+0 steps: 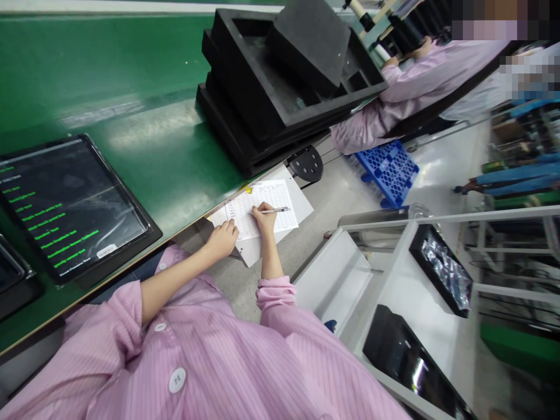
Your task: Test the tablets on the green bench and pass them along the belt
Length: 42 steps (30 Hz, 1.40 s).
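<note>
My right hand is closed around a silver pen, its tip resting on a printed paper form. The form lies on a white clipboard that juts out past the edge of the green bench. My left hand rests with curled fingers on the form's near left corner, pressing it down. Both pink sleeves are pushed up my forearms.
A tablet with green text lies in a black tray on the green bench at left. Stacked black foam trays stand behind the clipboard. A co-worker in pink sits farther along. A white cart with black trays stands at right.
</note>
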Each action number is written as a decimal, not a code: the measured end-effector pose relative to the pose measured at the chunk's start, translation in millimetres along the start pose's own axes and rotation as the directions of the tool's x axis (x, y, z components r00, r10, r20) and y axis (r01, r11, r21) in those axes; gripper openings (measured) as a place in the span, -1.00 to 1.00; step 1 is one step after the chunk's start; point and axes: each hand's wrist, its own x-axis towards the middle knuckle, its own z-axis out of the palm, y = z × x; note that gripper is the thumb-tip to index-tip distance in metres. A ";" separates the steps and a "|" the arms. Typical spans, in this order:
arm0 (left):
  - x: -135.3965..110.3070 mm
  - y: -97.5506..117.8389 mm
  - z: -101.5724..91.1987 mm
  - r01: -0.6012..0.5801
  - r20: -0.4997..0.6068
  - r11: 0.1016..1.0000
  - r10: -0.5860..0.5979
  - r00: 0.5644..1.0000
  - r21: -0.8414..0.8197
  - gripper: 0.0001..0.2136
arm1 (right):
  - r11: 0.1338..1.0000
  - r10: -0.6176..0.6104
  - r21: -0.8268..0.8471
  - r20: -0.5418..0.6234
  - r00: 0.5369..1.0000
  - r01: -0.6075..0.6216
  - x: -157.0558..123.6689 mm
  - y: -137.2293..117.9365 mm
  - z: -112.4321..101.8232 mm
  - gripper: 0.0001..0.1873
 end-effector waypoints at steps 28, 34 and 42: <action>0.0 -1.3 4.2 -0.013 -0.026 1.000 0.013 1.000 -0.007 -0.63 | 0.867 0.084 0.499 -0.146 0.986 0.000 3.8 3.2 -14.0 -0.33; 0.2 -1.5 2.9 -0.009 -0.031 1.000 0.008 0.999 -0.019 -0.64 | 0.912 0.066 0.400 0.065 0.996 -0.086 11.2 -12.8 13.0 -0.46; 0.9 -2.4 4.2 -0.008 -0.037 1.000 0.008 0.999 -0.003 -0.65 | 0.995 -0.037 0.095 0.099 0.994 0.028 32.6 -21.2 49.9 -0.62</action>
